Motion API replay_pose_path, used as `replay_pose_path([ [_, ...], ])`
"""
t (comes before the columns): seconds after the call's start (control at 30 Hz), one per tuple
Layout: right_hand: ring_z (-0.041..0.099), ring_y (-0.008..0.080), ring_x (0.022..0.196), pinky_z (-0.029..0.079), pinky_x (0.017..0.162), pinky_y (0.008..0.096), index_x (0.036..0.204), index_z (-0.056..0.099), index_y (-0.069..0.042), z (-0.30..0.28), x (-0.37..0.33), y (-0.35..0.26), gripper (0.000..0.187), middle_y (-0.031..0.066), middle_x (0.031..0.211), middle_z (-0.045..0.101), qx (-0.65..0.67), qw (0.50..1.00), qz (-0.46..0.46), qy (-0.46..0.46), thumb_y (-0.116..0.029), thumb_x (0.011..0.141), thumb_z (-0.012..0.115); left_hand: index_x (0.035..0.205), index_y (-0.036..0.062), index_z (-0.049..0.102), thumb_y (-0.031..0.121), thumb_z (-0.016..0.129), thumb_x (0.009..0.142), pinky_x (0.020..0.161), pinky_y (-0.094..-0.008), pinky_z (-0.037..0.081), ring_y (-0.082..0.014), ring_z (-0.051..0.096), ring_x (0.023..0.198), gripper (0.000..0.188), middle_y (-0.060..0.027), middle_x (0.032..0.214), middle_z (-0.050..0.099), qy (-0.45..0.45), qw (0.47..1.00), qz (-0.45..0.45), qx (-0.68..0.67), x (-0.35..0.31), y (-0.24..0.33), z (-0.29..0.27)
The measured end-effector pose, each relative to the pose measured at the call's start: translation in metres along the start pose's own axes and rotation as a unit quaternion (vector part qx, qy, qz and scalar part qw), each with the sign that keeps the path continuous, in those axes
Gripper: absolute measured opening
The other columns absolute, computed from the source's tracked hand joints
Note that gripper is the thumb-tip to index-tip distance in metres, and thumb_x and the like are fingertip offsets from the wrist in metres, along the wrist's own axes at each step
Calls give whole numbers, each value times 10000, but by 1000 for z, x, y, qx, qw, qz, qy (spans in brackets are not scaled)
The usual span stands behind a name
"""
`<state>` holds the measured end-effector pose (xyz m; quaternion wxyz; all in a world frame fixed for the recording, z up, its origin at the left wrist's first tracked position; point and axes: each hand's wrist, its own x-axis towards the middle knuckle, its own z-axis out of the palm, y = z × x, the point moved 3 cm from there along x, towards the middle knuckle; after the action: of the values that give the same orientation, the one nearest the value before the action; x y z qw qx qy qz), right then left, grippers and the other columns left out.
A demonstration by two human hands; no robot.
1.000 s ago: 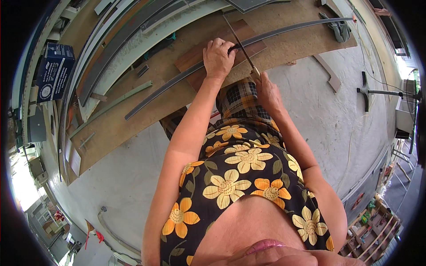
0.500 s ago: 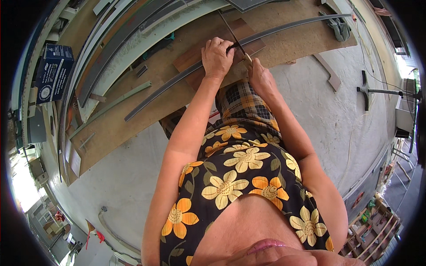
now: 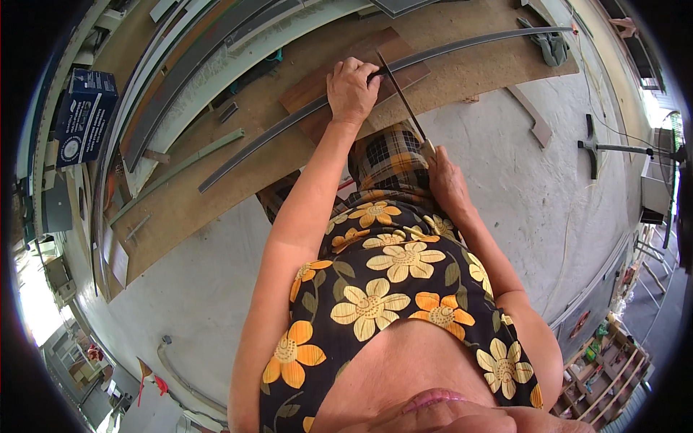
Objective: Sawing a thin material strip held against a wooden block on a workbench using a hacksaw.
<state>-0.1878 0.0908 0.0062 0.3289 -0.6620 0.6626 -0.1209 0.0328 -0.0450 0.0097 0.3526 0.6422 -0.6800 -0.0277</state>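
Note:
A long dark grey strip (image 3: 462,45) lies across a reddish-brown board (image 3: 312,123) on the workbench. My left hand (image 3: 351,92) is closed over the strip near its middle, pressing it against the board. My right hand (image 3: 449,186) is wrapped round the light handle of a handsaw (image 3: 406,102). The saw's thin dark blade crosses the strip just right of my left fingers, its far tip a little beyond the strip. Whether the teeth have cut into the strip cannot be made out.
A grey-green glove (image 3: 552,49) lies near the bench's right end. Long strips and panels (image 3: 209,83) are stacked at the left, beside a dark blue box (image 3: 88,117). A pale green strip (image 3: 188,168) rests on the bench (image 3: 170,231). A brown offcut (image 3: 530,119) lies on the floor.
My right hand has pulled the saw back toward my body and slightly right, so less blade reaches past the strip. My left hand stays on the strip.

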Motion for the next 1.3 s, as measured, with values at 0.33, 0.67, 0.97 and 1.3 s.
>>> replay_pose_path([
  [0.33,563,562,885,420,719,612,1060,434,-46,4,94,-55,187,342,882,620,-4,998,-57,40,-222,1004,461,931,202,733,233,787,761,848,-426,456,-224,571,990,181,16,956,604,-14,1000,-6,2,0,2,3],
  [0.67,598,550,837,455,696,603,1126,438,-76,-8,-13,5,205,331,867,639,-25,999,17,-22,-230,997,482,935,202,735,239,787,769,851,-436,454,-230,574,992,178,9,960,605,-15,1000,-6,4,-1,1,2],
  [0.97,598,546,845,462,688,592,1091,441,-53,-8,-3,0,216,327,861,637,-14,999,13,-29,-255,1018,460,933,201,739,244,780,776,871,-434,456,-228,570,1007,168,8,970,608,-28,1000,-5,-3,-1,1,3],
  [1.3,615,532,907,456,755,596,1079,428,-36,2,92,-61,189,330,906,649,-12,999,-40,32,-195,981,459,926,207,734,241,784,762,845,-435,462,-230,574,994,176,17,958,605,-9,1000,-3,3,-1,1,4],
])
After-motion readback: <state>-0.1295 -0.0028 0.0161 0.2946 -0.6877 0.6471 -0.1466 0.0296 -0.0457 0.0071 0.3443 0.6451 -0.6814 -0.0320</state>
